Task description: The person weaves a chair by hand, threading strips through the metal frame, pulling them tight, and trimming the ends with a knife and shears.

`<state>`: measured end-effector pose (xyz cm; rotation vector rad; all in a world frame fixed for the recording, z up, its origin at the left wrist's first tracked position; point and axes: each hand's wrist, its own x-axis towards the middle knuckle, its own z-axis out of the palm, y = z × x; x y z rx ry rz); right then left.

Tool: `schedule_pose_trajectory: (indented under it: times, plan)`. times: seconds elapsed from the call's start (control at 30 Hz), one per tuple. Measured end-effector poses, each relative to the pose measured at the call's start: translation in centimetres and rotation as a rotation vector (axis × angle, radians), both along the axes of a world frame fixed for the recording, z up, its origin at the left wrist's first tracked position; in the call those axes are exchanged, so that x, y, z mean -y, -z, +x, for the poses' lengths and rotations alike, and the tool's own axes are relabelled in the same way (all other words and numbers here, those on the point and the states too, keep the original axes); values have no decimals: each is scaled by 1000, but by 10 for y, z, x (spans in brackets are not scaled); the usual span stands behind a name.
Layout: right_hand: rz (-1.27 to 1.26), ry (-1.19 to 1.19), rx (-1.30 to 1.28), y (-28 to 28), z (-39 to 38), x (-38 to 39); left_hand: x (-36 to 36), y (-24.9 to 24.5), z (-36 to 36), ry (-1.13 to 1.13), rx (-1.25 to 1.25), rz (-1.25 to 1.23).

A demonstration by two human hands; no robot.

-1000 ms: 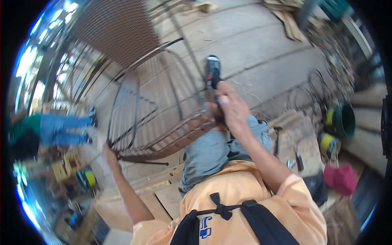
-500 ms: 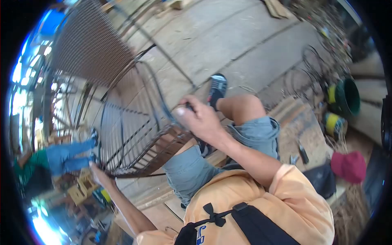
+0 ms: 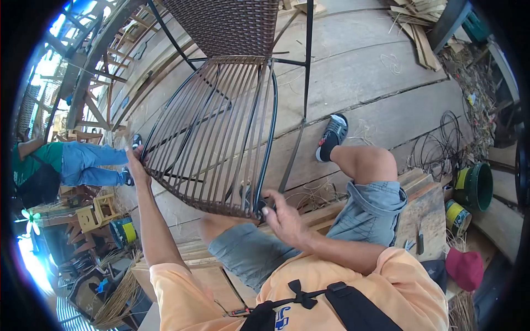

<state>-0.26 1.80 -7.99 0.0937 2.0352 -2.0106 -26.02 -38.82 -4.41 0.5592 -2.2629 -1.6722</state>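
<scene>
A chair frame (image 3: 221,121) with a black metal outline stands before me, its seat strung with spaced brown strips running lengthwise. Its backrest (image 3: 229,27) is closely woven in dark brown. My left hand (image 3: 136,161) grips the left corner of the seat's near edge, fingers partly hidden behind the frame. At the right corner of that edge, my right hand (image 3: 280,216) is closed round the black tube. The woven near edge (image 3: 204,204) spans between both hands, close to my knees.
At the left stands another person (image 3: 44,165) in green top and jeans. Wood strips (image 3: 422,44) lie at the upper right. Coiled cane (image 3: 441,138), a green bucket (image 3: 473,186), a red cap (image 3: 465,269) and a knife (image 3: 420,243) are at the right.
The chair has turned more upright in view and shifted right, with its seat now facing me. Both hands moved with it, the right one lower. The view has turned too.
</scene>
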Motion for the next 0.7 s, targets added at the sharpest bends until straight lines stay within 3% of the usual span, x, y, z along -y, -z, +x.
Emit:
schedule_pose_trajectory:
  times: [0.1, 0.27, 0.4, 0.53, 0.57, 0.63, 0.7]
  plan:
    - [-63, 36, -105, 21, 9, 31, 29, 29, 4, -20, -6, 54]
    - [-36, -66, -34, 40, 21, 35, 63, 77, 35, -68, -22, 231]
    - [-18, -162, -28, 46, 24, 29, 36, 64, 50, -96, 64, 99]
    - [-58, -169, 20, 46, 23, 30, 65, 87, 46, -22, 52, -21]
    - [-84, -172, 9, 45, 23, 30, 58, 82, 46, -52, 47, 93]
    - [-135, -182, -5, 45, 23, 29, 57, 77, 51, -45, 69, 63]
    - [-233, -230, 138, 49, 25, 29, 47, 81, 62, -156, 18, 176]
